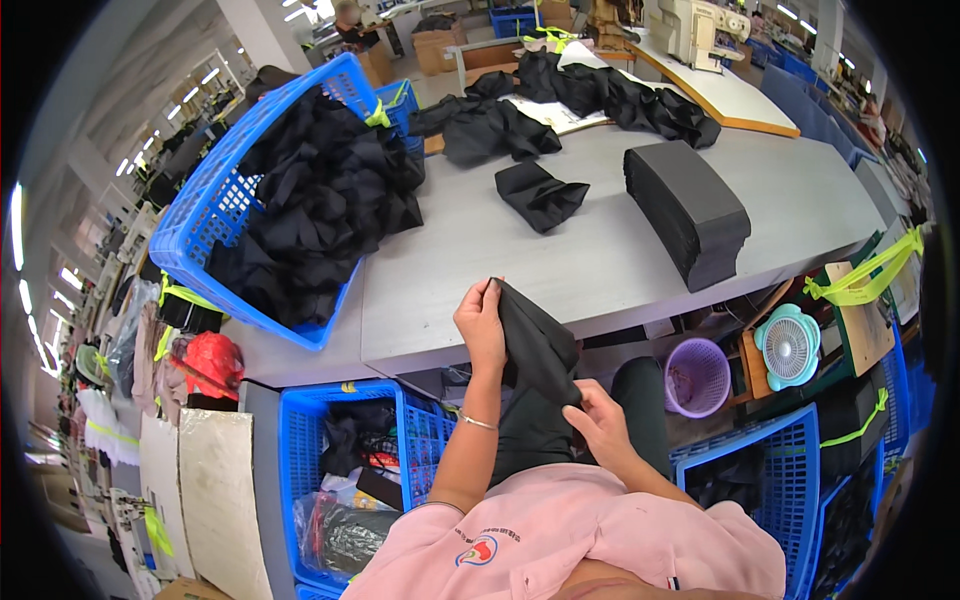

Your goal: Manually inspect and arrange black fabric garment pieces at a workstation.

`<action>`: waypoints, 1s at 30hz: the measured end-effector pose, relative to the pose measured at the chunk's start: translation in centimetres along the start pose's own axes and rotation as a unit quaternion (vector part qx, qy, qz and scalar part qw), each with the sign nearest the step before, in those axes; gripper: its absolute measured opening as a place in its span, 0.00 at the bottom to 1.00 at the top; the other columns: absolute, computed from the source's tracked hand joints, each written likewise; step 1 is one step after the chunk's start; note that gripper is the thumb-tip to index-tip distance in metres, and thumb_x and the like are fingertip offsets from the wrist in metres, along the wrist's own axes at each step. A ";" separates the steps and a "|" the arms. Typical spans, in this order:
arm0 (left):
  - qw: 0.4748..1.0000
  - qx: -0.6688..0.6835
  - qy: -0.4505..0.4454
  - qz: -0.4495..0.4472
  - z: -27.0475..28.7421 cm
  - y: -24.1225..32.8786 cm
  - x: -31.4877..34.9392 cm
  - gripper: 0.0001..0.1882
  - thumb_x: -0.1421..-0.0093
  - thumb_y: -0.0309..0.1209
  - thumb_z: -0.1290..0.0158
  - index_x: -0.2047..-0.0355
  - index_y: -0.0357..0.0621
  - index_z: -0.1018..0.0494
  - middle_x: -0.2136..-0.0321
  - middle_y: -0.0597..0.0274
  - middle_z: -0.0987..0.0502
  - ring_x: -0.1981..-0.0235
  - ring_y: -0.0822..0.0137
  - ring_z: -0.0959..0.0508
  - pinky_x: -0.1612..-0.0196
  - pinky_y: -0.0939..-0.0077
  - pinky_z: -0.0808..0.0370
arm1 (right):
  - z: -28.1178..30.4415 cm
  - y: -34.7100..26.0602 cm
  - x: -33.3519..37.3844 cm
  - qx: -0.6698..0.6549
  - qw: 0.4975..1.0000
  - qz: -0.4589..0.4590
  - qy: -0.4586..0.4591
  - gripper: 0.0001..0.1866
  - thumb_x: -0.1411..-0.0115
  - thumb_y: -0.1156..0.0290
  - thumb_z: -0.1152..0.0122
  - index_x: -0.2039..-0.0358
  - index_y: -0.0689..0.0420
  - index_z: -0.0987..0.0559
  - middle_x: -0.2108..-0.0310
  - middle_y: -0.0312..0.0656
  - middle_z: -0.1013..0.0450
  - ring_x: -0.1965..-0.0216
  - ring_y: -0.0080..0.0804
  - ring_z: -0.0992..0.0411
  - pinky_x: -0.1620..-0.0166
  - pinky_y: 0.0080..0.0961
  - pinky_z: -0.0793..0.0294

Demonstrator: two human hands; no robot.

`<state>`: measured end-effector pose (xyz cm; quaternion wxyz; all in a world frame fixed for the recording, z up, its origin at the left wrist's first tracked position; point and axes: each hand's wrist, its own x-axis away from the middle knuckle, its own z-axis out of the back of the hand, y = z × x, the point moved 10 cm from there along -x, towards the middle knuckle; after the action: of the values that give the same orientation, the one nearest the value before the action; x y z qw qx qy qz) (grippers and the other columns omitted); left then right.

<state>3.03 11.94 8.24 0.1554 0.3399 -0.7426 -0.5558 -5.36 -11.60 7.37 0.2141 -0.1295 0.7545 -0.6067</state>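
Observation:
A piece of black fabric is stretched between my two hands, above my lap at the table's front edge. My left hand pinches its upper left corner. Lower down, my right hand grips the opposite edge between thumb and fingers. On the grey table beyond lies a folded black fabric piece. A neat stack of black cut pieces stands to its right. At the left, a tilted blue basket is heaped with crumpled black fabric.
More black fabric lies along the table's far side, near a sewing machine. Below the table are a purple bin and a turquoise fan. Blue crates flank my legs, with a red plastic bag at left.

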 end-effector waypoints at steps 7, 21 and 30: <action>0.983 -0.135 -0.104 -0.069 -4.3 4.5 4.1 0.06 0.43 0.25 0.38 0.66 0.36 0.19 0.72 0.66 0.19 0.70 0.77 0.24 0.63 0.80 0.26 | 5.9 -2.2 0.1 0.248 0.949 0.064 0.186 0.34 0.37 0.76 0.44 0.34 0.64 0.46 0.37 0.56 0.44 0.40 0.46 0.34 0.37 0.39 0.37; 0.988 -0.080 -0.123 0.052 -1.1 0.5 7.2 0.08 0.39 0.31 0.39 0.69 0.37 0.19 0.74 0.65 0.20 0.73 0.72 0.21 0.66 0.81 0.26 | 2.3 7.3 -0.4 -0.305 0.916 -0.250 -0.078 0.18 0.40 0.66 0.36 0.53 0.62 0.22 0.55 0.42 0.22 0.59 0.26 0.23 0.57 0.23 0.22; 0.774 0.306 -0.223 0.508 -2.8 -6.6 16.6 0.24 0.31 0.42 0.52 0.43 0.37 0.31 0.47 0.55 0.24 0.49 0.63 0.23 0.45 0.68 0.25 | 3.7 2.4 -7.5 -0.144 0.983 -0.114 0.031 0.11 0.40 0.68 0.38 0.59 0.59 0.26 0.66 0.34 0.24 0.69 0.18 0.26 0.64 0.14 0.25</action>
<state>-5.04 -2.37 0.56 0.1334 -0.1902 -0.9519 -0.1999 3.14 -10.81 5.65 0.0991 -0.2254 0.8204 -0.5160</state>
